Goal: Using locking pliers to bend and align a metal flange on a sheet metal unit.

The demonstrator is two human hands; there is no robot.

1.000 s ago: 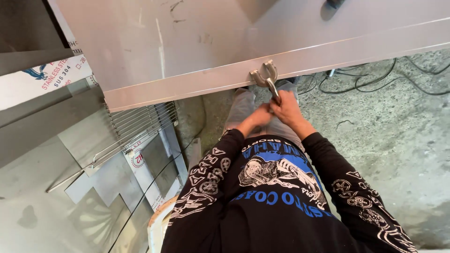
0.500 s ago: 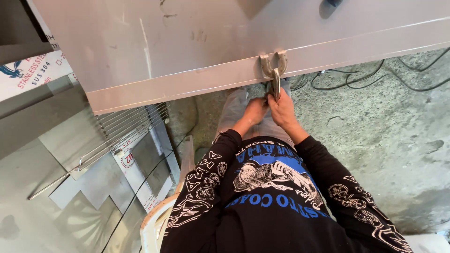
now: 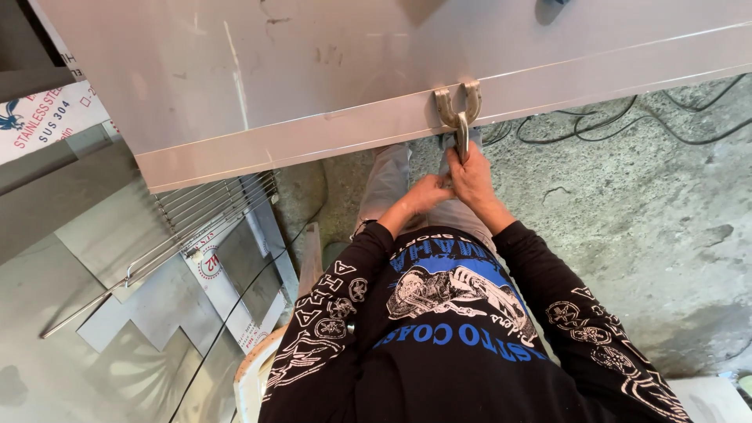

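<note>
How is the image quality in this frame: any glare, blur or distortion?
Head view: sharp overall; soft glare streaks on the stainless sheet; wide-angle bending toward the edges; both hands on the locking clamp are evenly lit; a dark shadow sits on the sheet's top edge.

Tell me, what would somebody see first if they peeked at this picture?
Probably the big shiny steel sheet filling the top, with a metal clamp gripping its folded edge. Just under it, the right hand grips the clamp's handle, with the left hand beside it. Black cables snake over the concrete floor, right.
</note>
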